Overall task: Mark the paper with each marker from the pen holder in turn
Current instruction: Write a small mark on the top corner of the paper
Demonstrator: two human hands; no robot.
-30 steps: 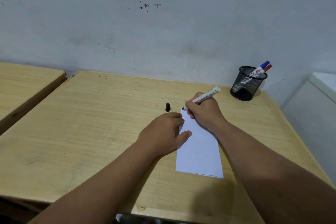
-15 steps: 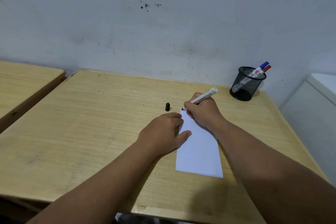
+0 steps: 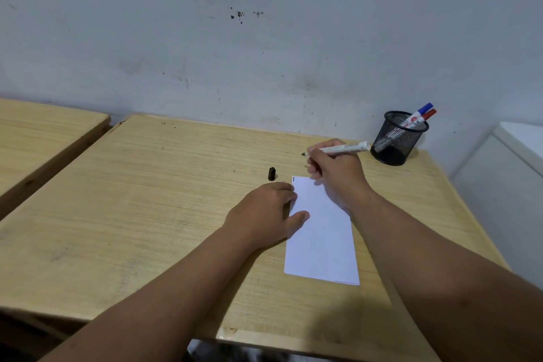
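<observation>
One uncapped marker (image 3: 342,149) gripped in right hand (image 3: 338,169), left hand (image 3: 266,214) flat on one paper (image 3: 321,232), one black cap (image 3: 272,174) mid-counter (image 3: 147,200), two markers (image 3: 421,114) in pen holder (image 3: 396,141) at far right corner, labels unreadable.

A plain classroom: wooden desks (image 3: 147,200) side by side against a scuffed white wall (image 3: 264,38).

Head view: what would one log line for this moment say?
right hand: holds black marker, tip off paper | left hand: pins paper | cap: on desk
</observation>
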